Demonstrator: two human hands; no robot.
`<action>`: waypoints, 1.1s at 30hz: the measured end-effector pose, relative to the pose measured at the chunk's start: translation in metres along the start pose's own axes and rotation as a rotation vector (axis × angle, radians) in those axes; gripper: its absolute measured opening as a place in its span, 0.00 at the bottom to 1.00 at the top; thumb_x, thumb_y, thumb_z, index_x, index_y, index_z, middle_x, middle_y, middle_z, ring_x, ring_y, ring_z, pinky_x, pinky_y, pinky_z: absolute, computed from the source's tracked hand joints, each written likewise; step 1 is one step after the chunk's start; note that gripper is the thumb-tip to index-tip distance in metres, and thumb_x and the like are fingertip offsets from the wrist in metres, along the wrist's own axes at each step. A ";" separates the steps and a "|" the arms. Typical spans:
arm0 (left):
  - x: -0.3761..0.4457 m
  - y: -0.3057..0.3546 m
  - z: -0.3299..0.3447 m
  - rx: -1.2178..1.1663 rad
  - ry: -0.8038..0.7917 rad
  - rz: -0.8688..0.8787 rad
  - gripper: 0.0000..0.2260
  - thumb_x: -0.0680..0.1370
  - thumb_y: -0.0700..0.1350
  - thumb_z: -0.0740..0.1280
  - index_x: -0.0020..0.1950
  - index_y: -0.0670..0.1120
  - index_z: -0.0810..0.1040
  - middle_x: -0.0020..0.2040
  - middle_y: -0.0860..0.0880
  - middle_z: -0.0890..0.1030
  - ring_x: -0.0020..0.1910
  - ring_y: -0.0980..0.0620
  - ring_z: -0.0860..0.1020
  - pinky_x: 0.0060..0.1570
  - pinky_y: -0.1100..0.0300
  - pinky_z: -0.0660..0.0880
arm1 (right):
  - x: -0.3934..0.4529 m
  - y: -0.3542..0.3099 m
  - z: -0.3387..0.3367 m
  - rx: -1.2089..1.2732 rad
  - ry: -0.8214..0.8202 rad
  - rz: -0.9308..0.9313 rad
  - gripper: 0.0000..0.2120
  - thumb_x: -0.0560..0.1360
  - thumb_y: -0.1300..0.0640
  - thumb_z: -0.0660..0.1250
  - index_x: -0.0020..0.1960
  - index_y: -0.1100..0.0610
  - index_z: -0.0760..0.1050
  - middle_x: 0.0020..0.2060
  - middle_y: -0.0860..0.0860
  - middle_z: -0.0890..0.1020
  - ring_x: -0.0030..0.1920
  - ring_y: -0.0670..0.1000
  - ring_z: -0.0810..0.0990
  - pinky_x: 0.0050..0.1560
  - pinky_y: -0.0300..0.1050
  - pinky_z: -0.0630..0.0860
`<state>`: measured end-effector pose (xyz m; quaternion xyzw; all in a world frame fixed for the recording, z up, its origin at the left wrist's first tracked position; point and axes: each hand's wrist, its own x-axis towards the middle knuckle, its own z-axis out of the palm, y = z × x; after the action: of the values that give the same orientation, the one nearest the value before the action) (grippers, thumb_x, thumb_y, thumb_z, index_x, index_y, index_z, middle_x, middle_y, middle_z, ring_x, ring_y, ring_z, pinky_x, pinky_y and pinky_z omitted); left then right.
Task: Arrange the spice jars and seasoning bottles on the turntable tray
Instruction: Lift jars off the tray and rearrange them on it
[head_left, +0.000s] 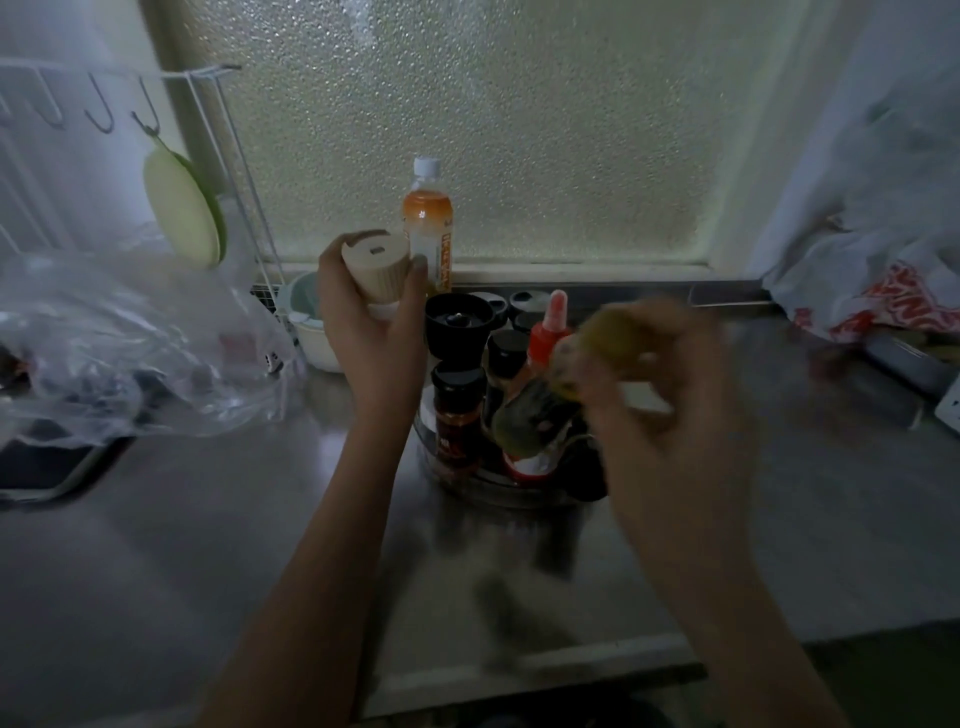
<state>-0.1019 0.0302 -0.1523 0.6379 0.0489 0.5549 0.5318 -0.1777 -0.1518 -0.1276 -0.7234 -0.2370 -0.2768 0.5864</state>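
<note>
Cream-capped jar (375, 270) one, hands two

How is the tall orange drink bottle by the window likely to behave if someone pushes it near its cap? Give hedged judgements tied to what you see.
The orange drink bottle stands tall and narrow, so a push near its white cap would probably tip it rather than slide it. It looks nearly full, so likely fairly heavy. Being round, it may roll along the counter once down.
</note>
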 end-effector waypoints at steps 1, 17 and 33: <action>0.000 0.000 0.000 0.000 0.001 -0.001 0.14 0.74 0.49 0.69 0.56 0.48 0.71 0.52 0.45 0.78 0.52 0.47 0.77 0.54 0.44 0.75 | -0.002 0.005 0.008 -0.091 -0.089 0.012 0.12 0.72 0.48 0.70 0.53 0.46 0.72 0.45 0.40 0.80 0.48 0.39 0.80 0.45 0.35 0.80; 0.017 0.057 0.001 -0.159 -0.056 0.141 0.13 0.75 0.43 0.68 0.56 0.42 0.71 0.49 0.51 0.76 0.48 0.58 0.76 0.48 0.62 0.75 | 0.047 0.011 0.026 -0.286 -0.252 -0.183 0.25 0.71 0.53 0.72 0.66 0.52 0.70 0.58 0.46 0.73 0.59 0.48 0.72 0.59 0.42 0.71; 0.011 0.006 -0.006 -0.050 -0.307 -0.321 0.11 0.80 0.42 0.60 0.60 0.47 0.77 0.52 0.52 0.80 0.51 0.61 0.77 0.54 0.64 0.73 | 0.124 0.101 -0.030 -0.027 -0.116 0.278 0.25 0.68 0.54 0.76 0.60 0.53 0.70 0.55 0.48 0.78 0.55 0.48 0.78 0.45 0.33 0.77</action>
<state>-0.1055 0.0383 -0.1415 0.6856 0.0546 0.3608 0.6299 -0.0231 -0.1986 -0.1108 -0.7718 -0.1645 -0.1539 0.5946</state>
